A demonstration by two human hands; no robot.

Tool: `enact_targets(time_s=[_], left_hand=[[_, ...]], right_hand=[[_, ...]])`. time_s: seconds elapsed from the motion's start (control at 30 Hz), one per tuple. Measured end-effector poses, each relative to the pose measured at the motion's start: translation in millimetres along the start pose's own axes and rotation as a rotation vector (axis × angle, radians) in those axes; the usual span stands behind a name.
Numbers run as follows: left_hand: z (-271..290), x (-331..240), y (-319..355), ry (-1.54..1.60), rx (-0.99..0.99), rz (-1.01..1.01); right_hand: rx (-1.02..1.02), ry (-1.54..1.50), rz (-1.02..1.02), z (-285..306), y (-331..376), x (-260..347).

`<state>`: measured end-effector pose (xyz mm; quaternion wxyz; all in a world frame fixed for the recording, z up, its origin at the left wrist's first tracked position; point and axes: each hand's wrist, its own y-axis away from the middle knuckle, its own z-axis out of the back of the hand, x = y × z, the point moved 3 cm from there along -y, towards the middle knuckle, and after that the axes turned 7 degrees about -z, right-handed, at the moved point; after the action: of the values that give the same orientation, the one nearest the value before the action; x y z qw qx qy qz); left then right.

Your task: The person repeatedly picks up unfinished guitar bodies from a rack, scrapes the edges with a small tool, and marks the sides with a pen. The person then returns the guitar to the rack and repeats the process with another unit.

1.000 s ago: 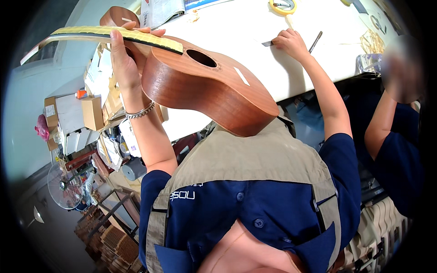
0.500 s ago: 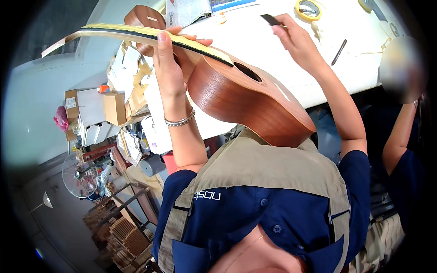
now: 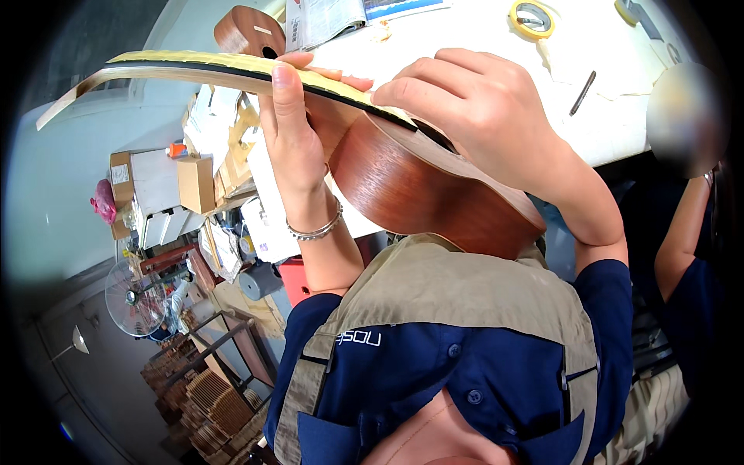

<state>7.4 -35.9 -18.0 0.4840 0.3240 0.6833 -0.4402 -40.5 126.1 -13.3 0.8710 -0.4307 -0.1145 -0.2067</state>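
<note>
Two hands are engaged on one small brown wooden string instrument [image 3: 418, 186], held up against the chest, its body resting on the tan-and-blue work shirt [image 3: 465, 333], its neck pointing up-left over the white bench [image 3: 620, 124]. The left hand [image 3: 298, 143] is wrapped around the neck from below, fingers curled over the fretboard edge, a silver bracelet [image 3: 316, 230] at the wrist. The right hand [image 3: 473, 108] is closed over the fretboard near the soundhole, fingers pressed together; whether something small is pinched cannot be told. Yellowish masking tape [image 3: 232, 63] is seen covering the fretboard along its length, a loose pale strip running past the neck end to the left.

Judgement: taping looks largely done; work at the body end looks unfinished and no strings are seen.

A yellow tape roll [image 3: 531, 17], a dark thin tool [image 3: 583, 81] and papers [image 3: 325, 19] are left on the bench. Another person's arm [image 3: 682, 240] is seen at right.
</note>
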Motion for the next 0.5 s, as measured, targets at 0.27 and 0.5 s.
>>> enact_targets(time_s=[0.27,0.5], left_hand=[[-1.8,-3.1,0.9,0.019,0.011,-0.022],[-1.0,-2.4,2.0,0.084,0.024,-0.028]], right_hand=[[-0.141,0.073,0.093,-7.1,-2.9,0.1],[-0.026,0.083,0.099,-3.6,-3.0,3.6]])
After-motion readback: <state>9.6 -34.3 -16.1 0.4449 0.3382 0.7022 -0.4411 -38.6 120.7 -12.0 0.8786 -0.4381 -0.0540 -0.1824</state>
